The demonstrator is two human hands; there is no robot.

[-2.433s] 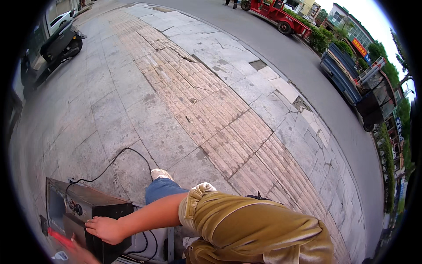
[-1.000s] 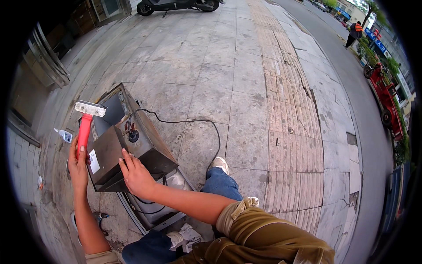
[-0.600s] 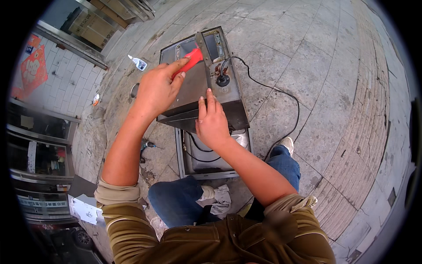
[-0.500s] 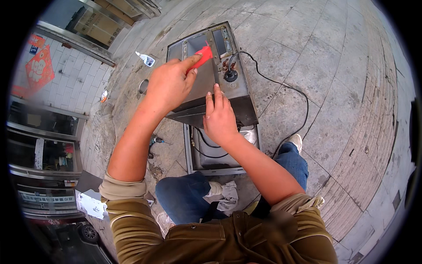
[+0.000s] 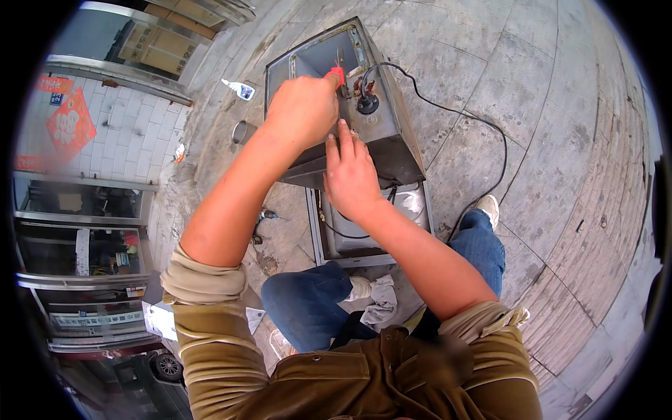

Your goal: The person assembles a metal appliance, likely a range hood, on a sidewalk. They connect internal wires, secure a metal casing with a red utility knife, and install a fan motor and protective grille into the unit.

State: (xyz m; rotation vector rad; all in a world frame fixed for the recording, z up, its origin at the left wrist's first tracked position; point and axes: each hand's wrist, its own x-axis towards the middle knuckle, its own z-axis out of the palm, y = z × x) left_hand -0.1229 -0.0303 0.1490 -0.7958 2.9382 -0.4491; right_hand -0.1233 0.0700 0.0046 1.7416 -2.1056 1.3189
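A boxy metal appliance housing point(image 5: 381, 129), dark and grimy, is tilted up in front of me. My left hand point(image 5: 304, 105) is closed around a red-handled tool point(image 5: 337, 74) over the housing's top; a narrow metal part sticks out past the red, and its exact kind is unclear. My right hand point(image 5: 351, 175) lies with outstretched fingers against the near edge of the housing and holds nothing. Just right of the tool, a black cable fitting point(image 5: 367, 103) sits in the metal. Beneath the housing lies a shallow metal frame point(image 5: 371, 262), partly hidden by my right arm.
A black power cord point(image 5: 505, 150) loops over the paving on the right. To the left stand a spray bottle point(image 5: 239, 89), a metal cup point(image 5: 242, 132) and a power drill point(image 5: 266, 215). A grey cloth point(image 5: 381, 301) lies between my feet.
My left hand has moved a little right and away from me with the red-handled tool, which now shows less of its red part. The right hand stays on the housing edge.
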